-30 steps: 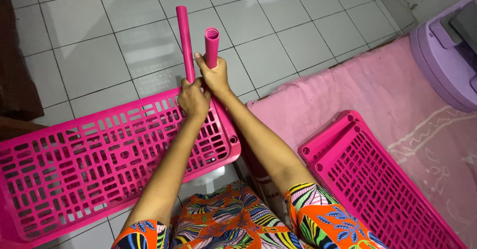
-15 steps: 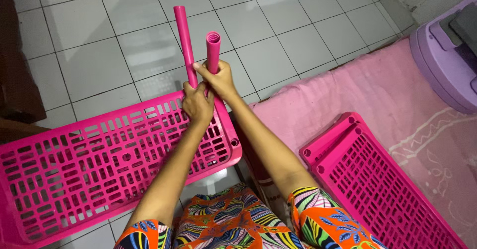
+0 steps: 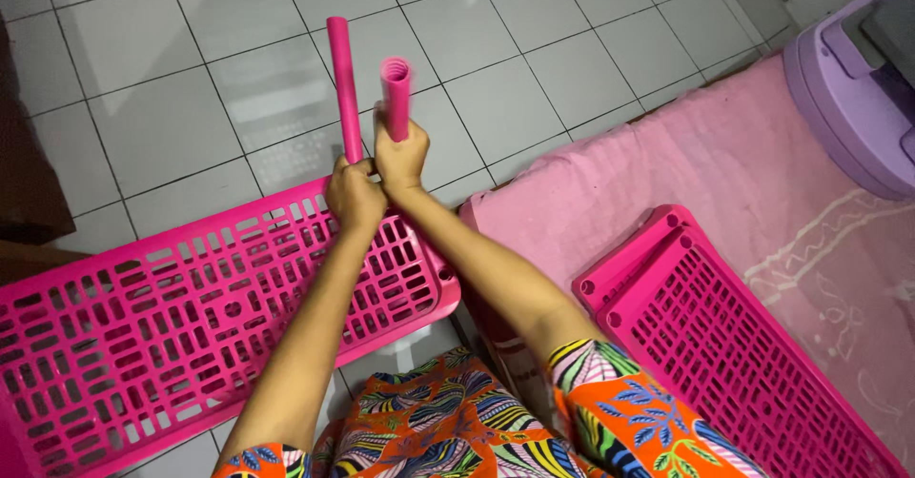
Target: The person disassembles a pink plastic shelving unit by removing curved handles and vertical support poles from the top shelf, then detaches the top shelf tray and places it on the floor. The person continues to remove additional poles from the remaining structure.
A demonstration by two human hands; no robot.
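I see both hands raised together over the tiled floor (image 3: 534,87), each clenched around a pink plastic tube. My left hand (image 3: 355,195) grips the lower end of the longer tube (image 3: 342,85), which stands nearly upright, its closed top leaning slightly toward the far left. My right hand (image 3: 401,159) is wrapped around the shorter tube (image 3: 396,92), whose open, ribbed end points up toward the camera and looks a little blurred. The two hands touch each other, and the tubes stand just beside one another, apart at the tops; whether their lower ends meet I cannot tell, since the fingers hide them.

Directly below the hands lies a pink slotted shelf panel (image 3: 172,325) flat on the floor, stretching toward the near left; its far right corner sits just under my wrists, with a round socket (image 3: 446,272) showing on its right edge. To the right, a pink mat (image 3: 686,154) covers the floor, and a second pink slotted shelf panel (image 3: 743,354) rests on it near its front edge. A purple plastic container (image 3: 848,87) stands at the mat's far right corner.
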